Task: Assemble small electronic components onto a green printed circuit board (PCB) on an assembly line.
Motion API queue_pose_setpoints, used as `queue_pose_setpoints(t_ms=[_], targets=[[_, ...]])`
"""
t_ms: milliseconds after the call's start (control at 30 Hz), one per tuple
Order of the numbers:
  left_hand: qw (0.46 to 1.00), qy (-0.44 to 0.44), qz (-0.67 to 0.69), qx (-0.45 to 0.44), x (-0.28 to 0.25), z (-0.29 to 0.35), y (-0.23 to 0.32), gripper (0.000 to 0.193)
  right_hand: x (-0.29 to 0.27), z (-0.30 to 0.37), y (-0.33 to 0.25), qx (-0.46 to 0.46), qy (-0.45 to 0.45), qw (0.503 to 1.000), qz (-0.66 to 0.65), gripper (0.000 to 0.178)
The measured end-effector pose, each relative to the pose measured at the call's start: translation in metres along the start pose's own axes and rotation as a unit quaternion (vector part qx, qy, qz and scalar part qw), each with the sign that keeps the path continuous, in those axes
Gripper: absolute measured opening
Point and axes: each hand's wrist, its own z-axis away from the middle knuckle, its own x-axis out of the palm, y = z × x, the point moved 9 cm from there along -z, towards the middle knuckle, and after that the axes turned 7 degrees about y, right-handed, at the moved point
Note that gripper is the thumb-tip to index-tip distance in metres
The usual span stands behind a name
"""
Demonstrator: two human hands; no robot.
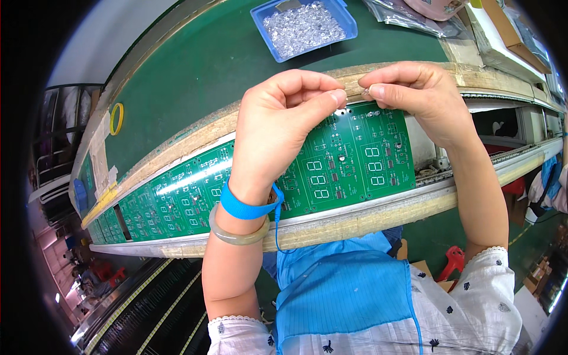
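My left hand (278,121) is raised over the green circuit boards (299,204), its thumb and forefinger pinched together; whatever they hold is too small to make out. Close beside it on the right, my right hand (423,97) pinches a tiny clear part (365,92) between thumb and forefinger. The fingertips of both hands are a short gap apart above the boards' far edge. White digit outlines and small components show on the boards, which lie in a row along a rail track. A blue wrist strap (245,207) with a cord and a pale bangle (239,235) circle my left wrist.
Beyond my hands, a blue bin (350,25) full of small clear parts stands on the green tabletop (195,77). A yellow ring (116,119) lies at the left. Plastic bags (408,21) and a cardboard box (515,35) are at the far right. A wooden strip borders the track.
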Motion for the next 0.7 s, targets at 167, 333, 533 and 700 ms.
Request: queue_pose_setpoints(t_ms=[167, 333, 533, 700], targets=[[1.0, -0.019, -0.023, -0.008, 0.0, 0.002, -0.002, 0.016, -0.001, 0.0, 0.001, 0.005, 0.0, 1.0, -0.003, 0.027], [0.999, -0.036, 0.007, -0.023, 0.001, 0.005, -0.004, 0.017, 0.004, 0.002, 0.002, -0.008, -0.016, 1.0, 0.015, 0.023], [0.998, -0.02, -0.052, -0.008, 0.0, 0.004, -0.002, 0.016, 0.007, 0.004, -0.002, -0.068, -0.005, 0.996, 0.053, 0.016], [0.992, 0.001, -0.123, 0.028, 0.0, 0.006, -0.001, 0.013, 0.01, 0.01, -0.02, -0.169, 0.024, 0.952, 0.252, 0.015]])
